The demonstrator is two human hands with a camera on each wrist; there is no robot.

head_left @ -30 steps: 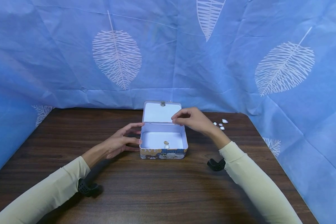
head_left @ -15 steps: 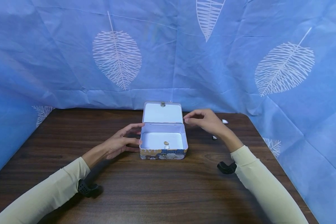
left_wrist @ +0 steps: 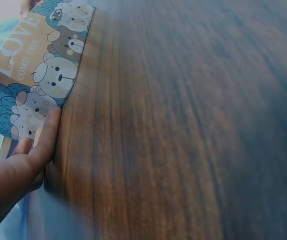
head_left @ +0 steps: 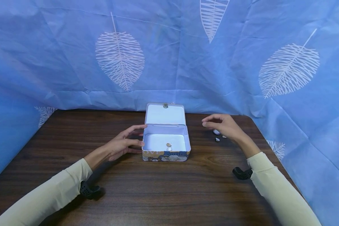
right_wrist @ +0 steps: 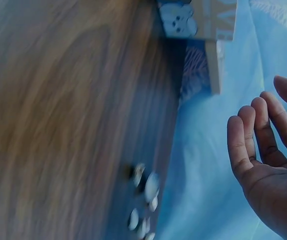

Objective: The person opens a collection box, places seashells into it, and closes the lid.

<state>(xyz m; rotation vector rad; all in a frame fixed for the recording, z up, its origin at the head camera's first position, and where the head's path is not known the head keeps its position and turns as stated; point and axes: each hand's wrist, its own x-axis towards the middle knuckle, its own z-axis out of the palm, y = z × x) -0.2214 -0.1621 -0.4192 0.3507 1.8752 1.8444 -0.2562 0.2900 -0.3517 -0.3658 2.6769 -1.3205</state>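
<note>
Touching "LOVE COME TRUE" box (left_wrist: 43,67): left hand (head_left: 121,143), fingers straight; right hand (head_left: 225,125), fingers loose.

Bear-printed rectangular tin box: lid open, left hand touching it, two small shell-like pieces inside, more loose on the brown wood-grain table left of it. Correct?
Wrong side: the loose pale shell-like pieces lie on the table to the right of the tin box, as the head view shows. Rest is right: lid open, left hand touching it, two pieces inside.
</note>
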